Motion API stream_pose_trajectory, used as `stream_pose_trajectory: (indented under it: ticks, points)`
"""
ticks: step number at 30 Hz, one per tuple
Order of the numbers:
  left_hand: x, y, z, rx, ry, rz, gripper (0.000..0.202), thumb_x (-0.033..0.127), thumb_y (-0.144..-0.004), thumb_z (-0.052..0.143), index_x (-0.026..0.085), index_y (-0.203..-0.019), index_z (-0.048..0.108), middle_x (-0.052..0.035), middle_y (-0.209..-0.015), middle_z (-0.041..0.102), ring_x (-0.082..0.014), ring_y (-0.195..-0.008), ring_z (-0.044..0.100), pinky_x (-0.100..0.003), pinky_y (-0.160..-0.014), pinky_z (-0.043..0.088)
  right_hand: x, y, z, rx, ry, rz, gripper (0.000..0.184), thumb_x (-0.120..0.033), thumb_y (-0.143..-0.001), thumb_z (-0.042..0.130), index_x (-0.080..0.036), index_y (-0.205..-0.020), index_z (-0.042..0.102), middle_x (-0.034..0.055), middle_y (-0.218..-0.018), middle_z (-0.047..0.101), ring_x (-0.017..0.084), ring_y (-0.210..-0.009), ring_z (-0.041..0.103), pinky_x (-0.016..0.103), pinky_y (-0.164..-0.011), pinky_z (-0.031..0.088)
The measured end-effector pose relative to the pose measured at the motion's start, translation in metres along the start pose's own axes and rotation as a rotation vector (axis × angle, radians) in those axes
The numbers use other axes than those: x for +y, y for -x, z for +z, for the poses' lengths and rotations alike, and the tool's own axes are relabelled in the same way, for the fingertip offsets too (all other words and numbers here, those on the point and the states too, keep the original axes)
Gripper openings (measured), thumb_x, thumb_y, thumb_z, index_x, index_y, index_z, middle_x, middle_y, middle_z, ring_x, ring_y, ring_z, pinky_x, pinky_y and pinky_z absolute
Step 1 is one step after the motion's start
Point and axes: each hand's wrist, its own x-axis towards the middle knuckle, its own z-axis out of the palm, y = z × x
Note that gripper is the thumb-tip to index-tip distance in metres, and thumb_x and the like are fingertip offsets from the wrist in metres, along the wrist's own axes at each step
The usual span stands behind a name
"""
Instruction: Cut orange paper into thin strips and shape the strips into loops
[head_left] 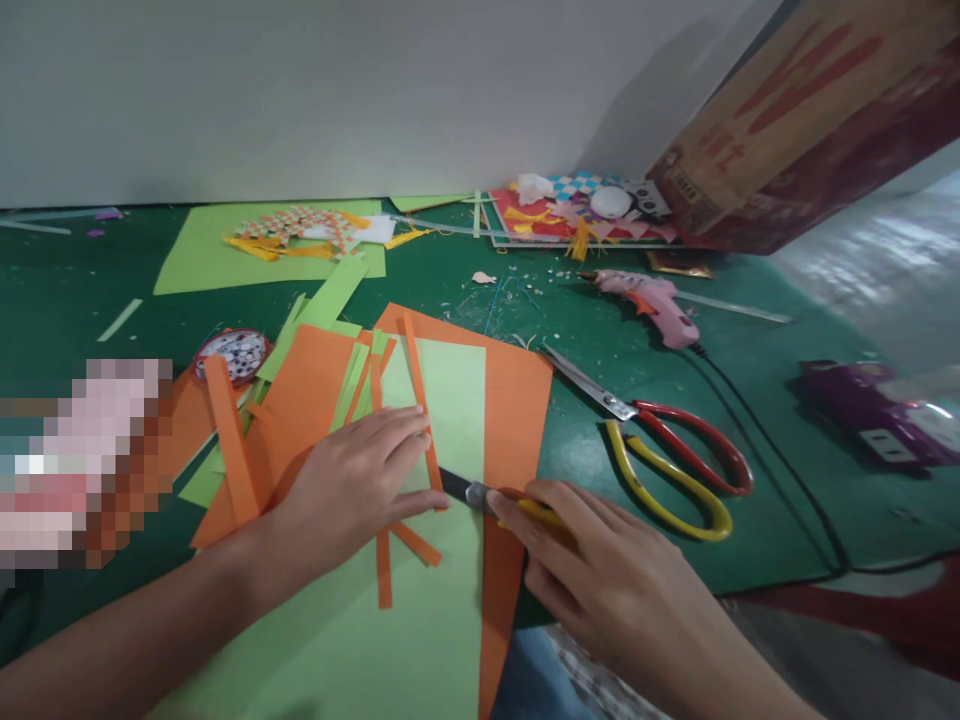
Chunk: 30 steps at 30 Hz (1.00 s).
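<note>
My left hand [367, 465] lies over the sheets, its fingertips and thumb holding a narrow orange paper strip [415, 365]. A box cutter [480, 497] with a yellow handle is gripped in my right hand [600, 550]; its dark blade reaches the strip beside my left thumb. Beneath both is a light green paper sheet [442, 620], on top of an orange sheet [517, 400]. Other orange strips [384, 580] rest on the green sheet, partly under my left hand. More orange paper [311, 370] and green strips [352, 385] are piled to the left.
Scissors [622, 408] with red and yellow handles lie to the right. Behind them is a pink glue gun [652, 305] with a trailing cord. Woven paper pieces [292, 230] sit at the back. A paper bag [795, 130] stands back right; a purple object [855, 410] lies at far right.
</note>
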Motion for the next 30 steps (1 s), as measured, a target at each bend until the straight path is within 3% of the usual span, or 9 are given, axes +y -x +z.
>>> stream_pose_trajectory:
  ticks: [22,30]
  points:
    - [-0.001,0.001,0.001,-0.011,0.013,0.003,0.048,0.053,-0.090,0.041,0.012,-0.099,0.063,-0.0119,-0.107,0.070,-0.0223,-0.102,0.066,-0.033,-0.086,0.055,0.011,-0.018,0.006,0.035,0.086,-0.013,0.036,-0.010,-0.082,0.043,-0.012,-0.111,0.064,0.0100,-0.087,0.063,0.017,-0.071,0.061,0.030,-0.059,0.052]
    - [0.001,-0.002,0.000,0.030,0.002,0.022,0.052,0.051,-0.092,0.040,0.006,-0.097,0.064,-0.0151,-0.104,0.071,-0.0245,-0.097,0.068,-0.035,-0.082,0.057,0.014,-0.025,0.009,0.069,0.084,0.009,0.035,-0.009,-0.081,0.043,-0.011,-0.109,0.065,0.0087,-0.083,0.061,0.018,-0.067,0.061,0.029,-0.056,0.049]
